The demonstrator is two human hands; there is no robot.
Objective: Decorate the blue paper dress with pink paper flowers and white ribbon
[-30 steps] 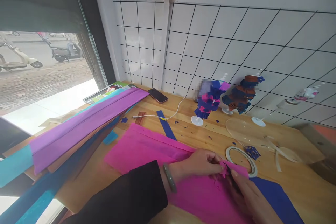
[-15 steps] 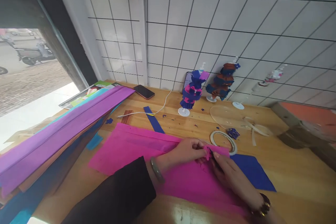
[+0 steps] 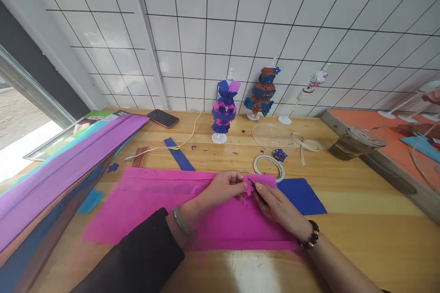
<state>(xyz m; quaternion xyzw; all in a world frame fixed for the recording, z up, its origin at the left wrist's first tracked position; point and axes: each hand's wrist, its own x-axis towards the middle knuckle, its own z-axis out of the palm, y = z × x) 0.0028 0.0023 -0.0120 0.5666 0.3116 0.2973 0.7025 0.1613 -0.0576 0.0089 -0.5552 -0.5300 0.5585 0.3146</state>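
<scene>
My left hand (image 3: 228, 187) pinches a small pink paper piece (image 3: 249, 187) with petal-like edges between thumb and fingertips. In my right hand (image 3: 277, 203) is a pair of small dark scissors (image 3: 257, 192), its tips against that piece; most of the handle is hidden by my fingers. Both hands are above a large sheet of pink crepe paper (image 3: 151, 206), where tiny pink scraps lie below the fingers. A blue paper sheet (image 3: 302, 196) lies right of the pink one, and a roll of double-sided tape (image 3: 268, 168) sits just behind my right hand.
Folded purple paper (image 3: 79, 153) and other coloured sheets are stacked at left, near a phone (image 3: 163, 118) and white cable (image 3: 158, 148). Paper-dressed stands (image 3: 223, 110) line the tiled wall. A lidded plastic cup (image 3: 355, 143) stands right, beside an orange-topped surface (image 3: 360, 121).
The view has turned right, so the table's contents sit further left and the cup shows fully. My hands keep nearly the same hold on the pink piece and scissors.
</scene>
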